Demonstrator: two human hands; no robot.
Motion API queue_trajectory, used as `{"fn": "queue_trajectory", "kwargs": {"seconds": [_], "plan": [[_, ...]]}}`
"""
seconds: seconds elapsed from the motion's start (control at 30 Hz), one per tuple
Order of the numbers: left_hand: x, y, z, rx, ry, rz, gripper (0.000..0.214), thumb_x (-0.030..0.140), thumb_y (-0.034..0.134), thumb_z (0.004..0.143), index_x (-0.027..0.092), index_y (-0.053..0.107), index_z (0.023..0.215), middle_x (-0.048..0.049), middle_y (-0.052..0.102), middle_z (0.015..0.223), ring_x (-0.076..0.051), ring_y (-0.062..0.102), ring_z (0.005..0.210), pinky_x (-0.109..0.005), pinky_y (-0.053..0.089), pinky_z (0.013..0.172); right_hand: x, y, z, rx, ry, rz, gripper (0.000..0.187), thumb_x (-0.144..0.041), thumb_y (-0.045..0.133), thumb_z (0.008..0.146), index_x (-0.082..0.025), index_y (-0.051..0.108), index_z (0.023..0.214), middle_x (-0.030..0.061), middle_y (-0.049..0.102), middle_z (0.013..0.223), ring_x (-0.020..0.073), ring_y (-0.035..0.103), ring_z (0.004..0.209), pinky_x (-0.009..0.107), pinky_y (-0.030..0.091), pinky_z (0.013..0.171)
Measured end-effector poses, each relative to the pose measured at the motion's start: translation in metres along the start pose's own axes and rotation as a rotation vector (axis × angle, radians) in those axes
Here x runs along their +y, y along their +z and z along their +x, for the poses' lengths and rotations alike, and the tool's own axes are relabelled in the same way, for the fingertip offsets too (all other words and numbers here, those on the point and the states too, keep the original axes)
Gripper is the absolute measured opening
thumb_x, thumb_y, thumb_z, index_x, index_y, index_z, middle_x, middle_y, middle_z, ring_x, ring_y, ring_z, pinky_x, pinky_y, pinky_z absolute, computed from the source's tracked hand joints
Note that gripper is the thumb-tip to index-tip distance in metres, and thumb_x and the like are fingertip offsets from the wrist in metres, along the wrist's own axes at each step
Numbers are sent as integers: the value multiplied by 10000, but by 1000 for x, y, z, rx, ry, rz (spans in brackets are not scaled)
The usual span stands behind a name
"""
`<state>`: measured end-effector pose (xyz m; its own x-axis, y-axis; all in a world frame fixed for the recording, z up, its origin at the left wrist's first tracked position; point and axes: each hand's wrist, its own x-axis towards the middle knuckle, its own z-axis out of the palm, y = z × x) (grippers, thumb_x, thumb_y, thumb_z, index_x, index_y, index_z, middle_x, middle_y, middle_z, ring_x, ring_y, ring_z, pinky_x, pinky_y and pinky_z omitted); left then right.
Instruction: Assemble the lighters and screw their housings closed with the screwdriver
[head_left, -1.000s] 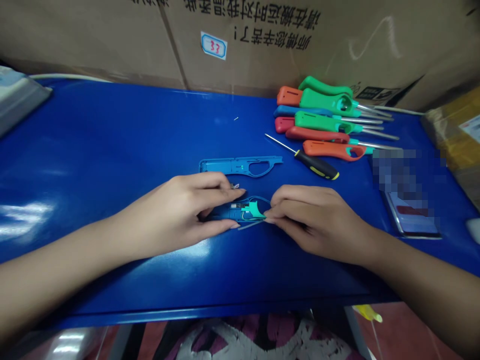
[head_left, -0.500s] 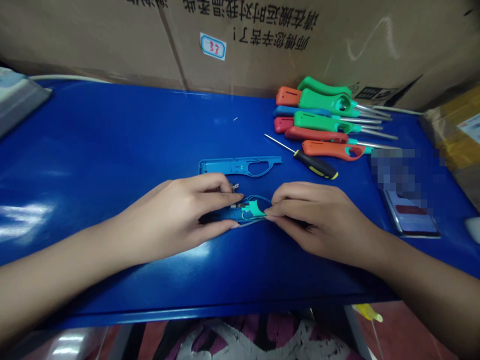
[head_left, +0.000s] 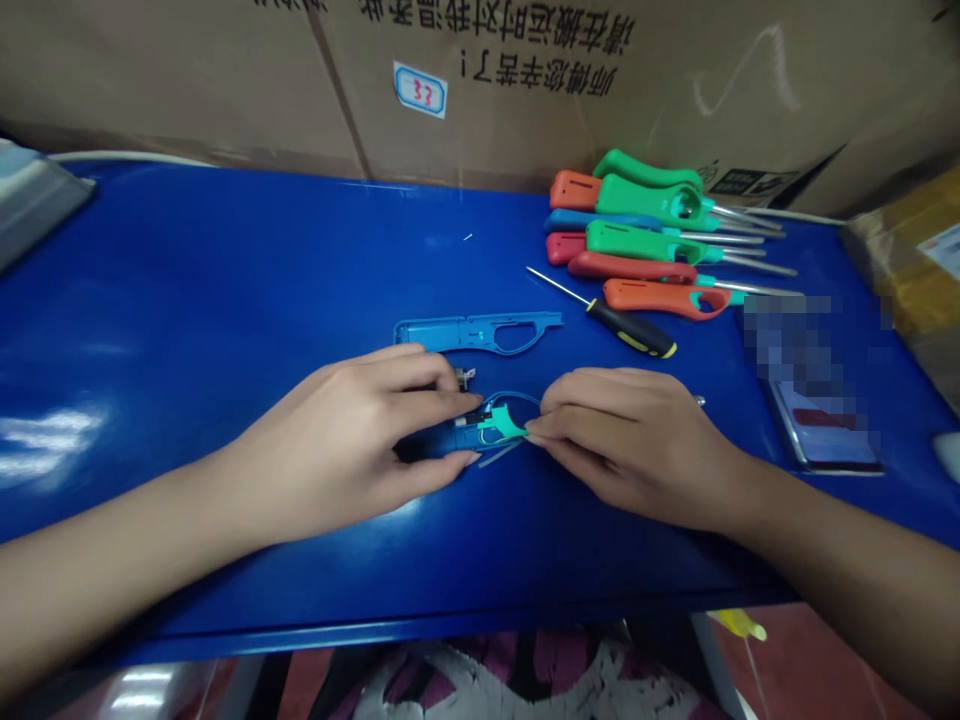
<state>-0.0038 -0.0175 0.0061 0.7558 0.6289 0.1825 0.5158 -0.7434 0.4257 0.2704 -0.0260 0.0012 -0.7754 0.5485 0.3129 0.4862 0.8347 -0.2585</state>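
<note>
An opened blue lighter body (head_left: 472, 432) with a teal trigger piece (head_left: 504, 423) lies on the blue table (head_left: 225, 300). My left hand (head_left: 352, 440) grips its left part, thumb below and fingers above. My right hand (head_left: 630, 440) pinches its right end beside the trigger, fingers closed. A thin grey tube (head_left: 499, 455) lies just under the body. The separate blue shell half (head_left: 480, 332) rests flat a little farther back.
A black-and-yellow screwdriver (head_left: 611, 320) lies right of the shell half. Several green, orange, red and blue long-nosed lighters (head_left: 645, 235) are piled at the back right. A phone (head_left: 821, 435) lies at the right. Cardboard boxes (head_left: 525, 70) stand behind the table.
Both hands stay on the lighter body with only small finger shifts. The grey tube under it shows a little more than half a second ago.
</note>
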Motion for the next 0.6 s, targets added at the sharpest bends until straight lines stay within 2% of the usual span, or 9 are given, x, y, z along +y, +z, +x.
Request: {"fn": "queue_trajectory", "kwargs": {"seconds": [0.33,0.6], "plan": [[0,0,0,-18,10,9,324,346,655,961,174,709,1230,-78,693,1080,-232,663,995,-373,556,844,2,0,-2,20,-23,20,90,-178,584,981,-160,666,951,36,709,921,142,643,774,281,450,677],[0,0,0,-20,26,23,342,363,637,973,158,711,1236,-97,689,1081,-246,668,1006,-387,565,853,4,3,-1,6,25,63,113,-190,594,979,-193,707,978,16,712,959,127,642,800,274,441,694]]}}
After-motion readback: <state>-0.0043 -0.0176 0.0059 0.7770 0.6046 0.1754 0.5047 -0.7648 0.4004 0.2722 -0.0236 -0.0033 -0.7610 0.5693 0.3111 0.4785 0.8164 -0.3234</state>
